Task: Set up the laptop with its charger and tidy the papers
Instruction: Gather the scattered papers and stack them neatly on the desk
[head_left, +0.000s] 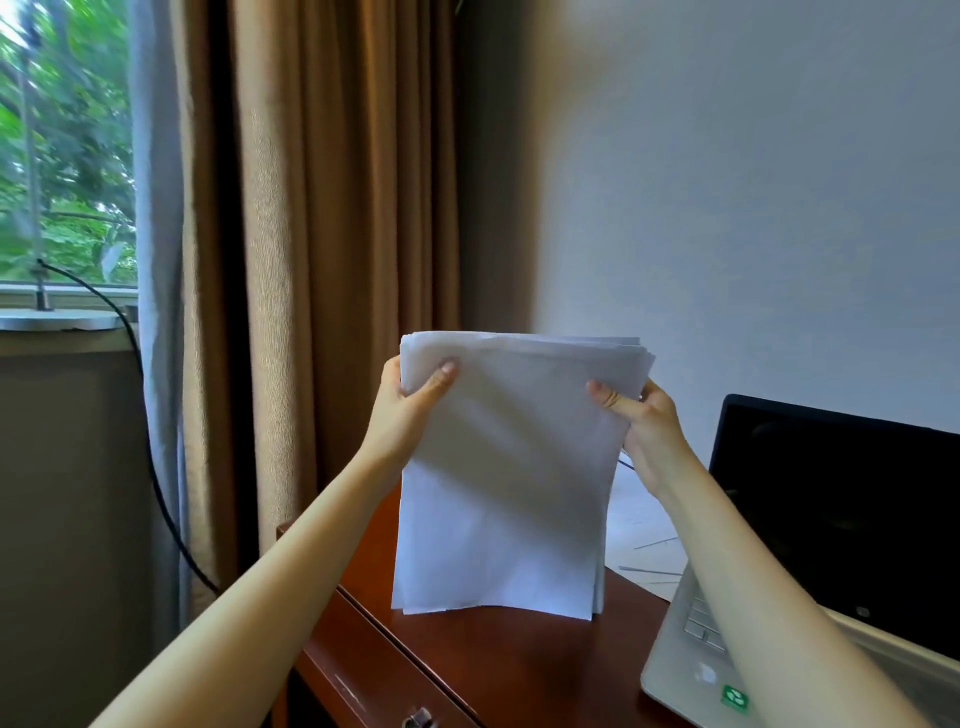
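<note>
White papers (511, 467) upright, laptop (810, 525) open

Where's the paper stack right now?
In the head view, the paper stack stands upright at centre, bottom edge on the wooden desk, gripped near its top by the left hand and right hand, left of the open laptop.

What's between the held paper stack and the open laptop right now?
In the head view, loose sheets lie on the desk between the paper stack and the laptop, with the right hand above.
</note>
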